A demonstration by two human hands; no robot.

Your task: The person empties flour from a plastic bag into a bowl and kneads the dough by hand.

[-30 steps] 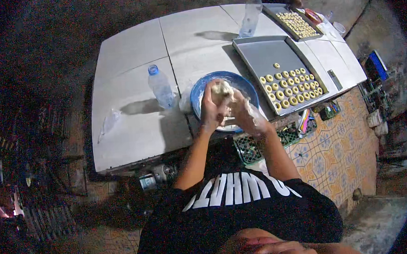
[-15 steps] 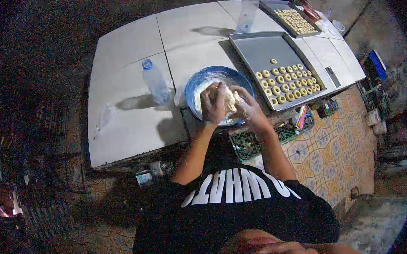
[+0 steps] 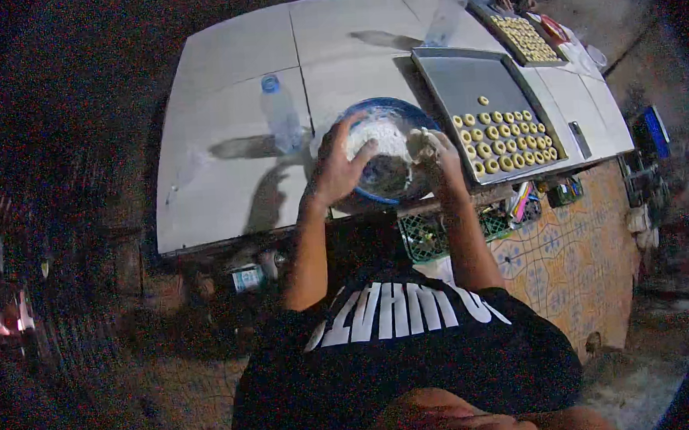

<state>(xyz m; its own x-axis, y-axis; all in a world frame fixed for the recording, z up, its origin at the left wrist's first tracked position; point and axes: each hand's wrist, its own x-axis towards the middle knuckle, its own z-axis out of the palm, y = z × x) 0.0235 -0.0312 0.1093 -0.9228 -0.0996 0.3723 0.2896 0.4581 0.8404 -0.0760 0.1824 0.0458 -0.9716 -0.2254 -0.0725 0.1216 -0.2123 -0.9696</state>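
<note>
A blue bowl [image 3: 369,104] stands at the table's near edge, with white flour [image 3: 385,136] spread inside and part of its grey bottom showing. My left hand [image 3: 338,166] is over the bowl's left side, thumb and fingers apart, holding nothing. At the right side of the bowl, my right hand [image 3: 443,162] grips a lump of pale dough [image 3: 422,142]; some of the lump is hidden by the fingers. To the right lies a large metal tray [image 3: 462,75] with rows of small ring-shaped dough pieces [image 3: 504,145] in its near half.
A clear plastic bottle [image 3: 281,117] stands left of the bowl, and another bottle [image 3: 446,18] beyond the tray. A second filled tray [image 3: 526,40] lies at the far right, near another person's hand [image 3: 503,0]. A phone [image 3: 580,139] rests by the right edge. Green crates [image 3: 422,240] sit below.
My hands have moved apart: the left has let go of the dough and opened leftward, while the right keeps the lump at the bowl's right. The whole view has shifted slightly.
</note>
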